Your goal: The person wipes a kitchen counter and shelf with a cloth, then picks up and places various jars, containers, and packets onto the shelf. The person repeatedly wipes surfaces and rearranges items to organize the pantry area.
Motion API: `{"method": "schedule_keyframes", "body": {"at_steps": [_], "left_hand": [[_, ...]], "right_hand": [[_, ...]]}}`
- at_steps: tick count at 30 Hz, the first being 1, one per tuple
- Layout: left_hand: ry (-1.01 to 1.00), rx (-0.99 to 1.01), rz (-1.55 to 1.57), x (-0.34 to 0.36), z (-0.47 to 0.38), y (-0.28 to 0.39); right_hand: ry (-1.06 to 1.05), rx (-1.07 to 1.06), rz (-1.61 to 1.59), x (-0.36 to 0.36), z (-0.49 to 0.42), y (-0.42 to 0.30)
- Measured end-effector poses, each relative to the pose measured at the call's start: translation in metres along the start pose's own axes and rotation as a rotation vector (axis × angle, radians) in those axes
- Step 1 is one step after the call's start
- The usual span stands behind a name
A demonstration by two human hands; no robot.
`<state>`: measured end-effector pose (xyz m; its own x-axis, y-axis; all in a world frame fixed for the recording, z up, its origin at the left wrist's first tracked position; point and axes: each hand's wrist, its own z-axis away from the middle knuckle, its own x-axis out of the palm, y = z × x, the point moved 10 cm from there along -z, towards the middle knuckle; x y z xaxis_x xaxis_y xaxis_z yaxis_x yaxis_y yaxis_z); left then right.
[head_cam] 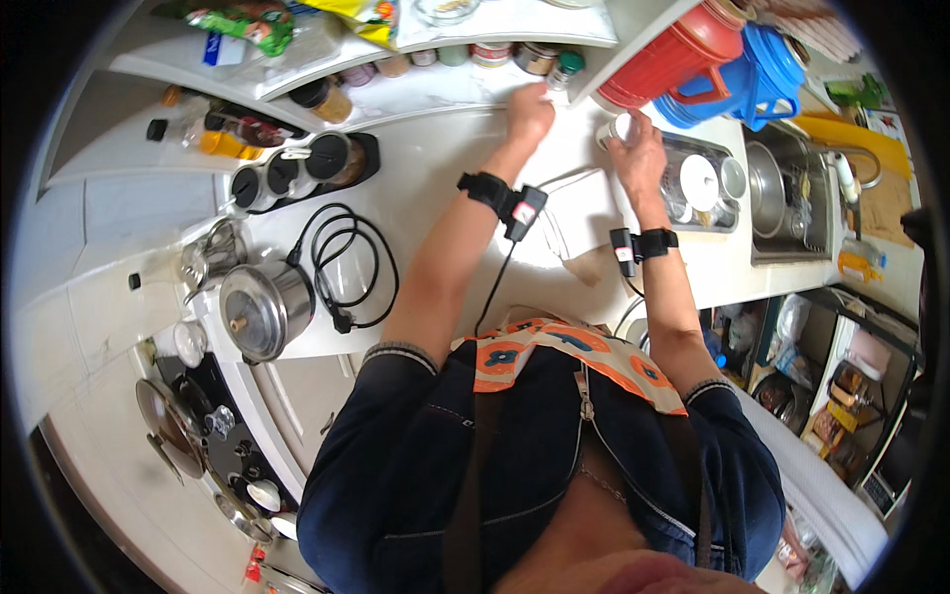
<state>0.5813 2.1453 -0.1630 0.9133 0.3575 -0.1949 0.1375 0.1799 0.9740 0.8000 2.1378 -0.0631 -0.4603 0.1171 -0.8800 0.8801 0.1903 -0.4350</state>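
My left hand (529, 119) reaches to the low shelf at the back of the counter, its fingers curled. Right beside its fingertips stands a small jar with a green lid (568, 65); whether they touch it is hidden. My right hand (640, 160) grips a small white container (613, 132) in front of a red thermos flask (675, 59). Between my forearms lies a folded white cloth (582, 211) on the white counter. Near my right hand is a metal tray (724, 219) holding glass vessels and a round white lid (698, 183).
A blue thermos flask (731, 78) stands near the sink (790, 249). On the left are a steel electric pot (263, 308), a coiled black cable (356, 267) and black-lidded canisters (330, 157). Several spice jars line the shelf (438, 96). A stove (230, 445) sits lower left.
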Motion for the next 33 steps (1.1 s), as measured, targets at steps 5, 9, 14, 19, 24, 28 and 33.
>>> {"method": "schedule_keyframes", "body": {"at_steps": [5,9,14,19,24,28,33], "left_hand": [[-0.102,0.349,-0.211,-0.013,0.084,0.027],[0.278,0.285,-0.201,-0.101,0.09,0.018],[0.441,0.167,-0.1,-0.178,0.038,-0.001],[0.242,0.107,0.011,-0.125,0.006,0.004],[0.217,0.263,-0.223,-0.044,-0.009,0.015],[0.208,0.334,-0.271,-0.026,-0.016,0.011],[0.214,0.351,-0.294,-0.036,-0.002,0.024]], "right_hand": [[-0.161,-0.142,-0.296,0.014,0.014,-0.059],[-0.293,-0.166,-0.624,0.054,0.02,-0.151],[-0.429,-0.193,-0.82,0.088,0.031,-0.207],[-0.375,-0.068,-0.81,0.08,0.063,-0.155],[-0.321,0.13,-0.84,0.072,0.071,-0.064],[-0.287,0.297,-0.846,0.061,0.081,-0.009],[-0.273,0.126,-0.77,0.032,0.109,-0.008]]}}
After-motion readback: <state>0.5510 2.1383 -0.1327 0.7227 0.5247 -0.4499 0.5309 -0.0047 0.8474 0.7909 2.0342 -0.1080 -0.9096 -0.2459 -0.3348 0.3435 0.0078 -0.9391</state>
